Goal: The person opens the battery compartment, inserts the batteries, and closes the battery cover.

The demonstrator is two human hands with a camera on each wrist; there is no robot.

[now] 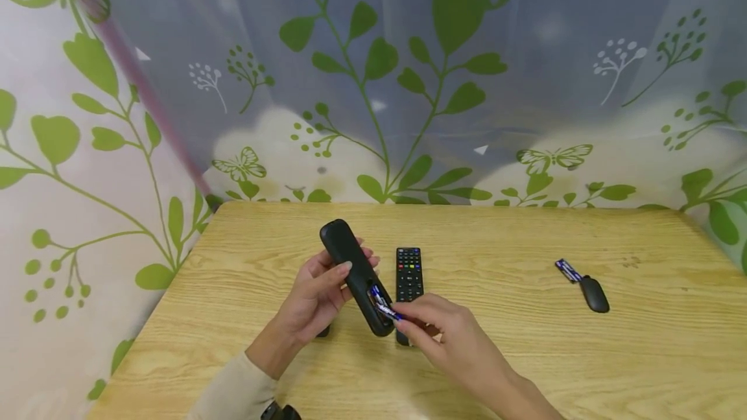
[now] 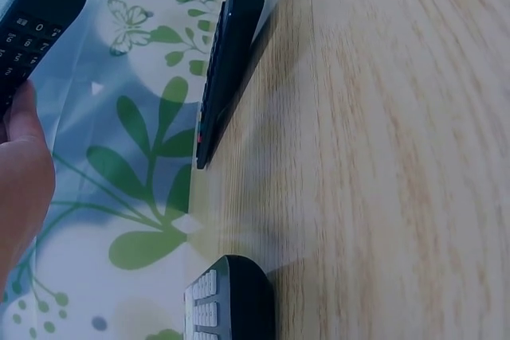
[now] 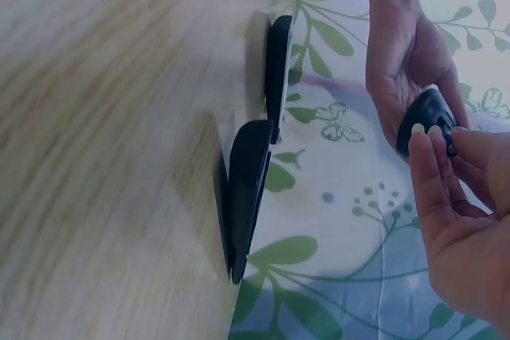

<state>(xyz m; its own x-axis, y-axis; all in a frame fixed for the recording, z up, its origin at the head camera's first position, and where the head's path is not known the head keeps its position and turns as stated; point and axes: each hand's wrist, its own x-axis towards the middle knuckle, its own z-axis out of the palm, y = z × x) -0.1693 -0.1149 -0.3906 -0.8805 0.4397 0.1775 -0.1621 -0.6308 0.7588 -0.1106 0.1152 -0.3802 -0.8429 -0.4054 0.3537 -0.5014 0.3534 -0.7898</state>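
Note:
My left hand (image 1: 315, 293) grips a black remote control (image 1: 344, 245), tilted, with its back facing up and the battery compartment open. A blue-and-white battery (image 1: 376, 294) shows inside that compartment. Thumb and fingertips of my right hand (image 1: 452, 326) pinch a second battery (image 1: 391, 312) at the compartment's lower end. In the left wrist view, the held remote (image 2: 36, 29) shows its number keys. The right wrist view has the remote's end (image 3: 426, 113) between both hands, the fingers covering most of the battery.
Another black remote (image 1: 409, 277) with coloured buttons lies face up on the wooden table (image 1: 496, 238), partly behind my right hand. A remote with pale keys (image 2: 231, 300) lies under my left hand. At right are blue-and-white batteries (image 1: 567, 271) beside a smooth black oval piece (image 1: 594, 294).

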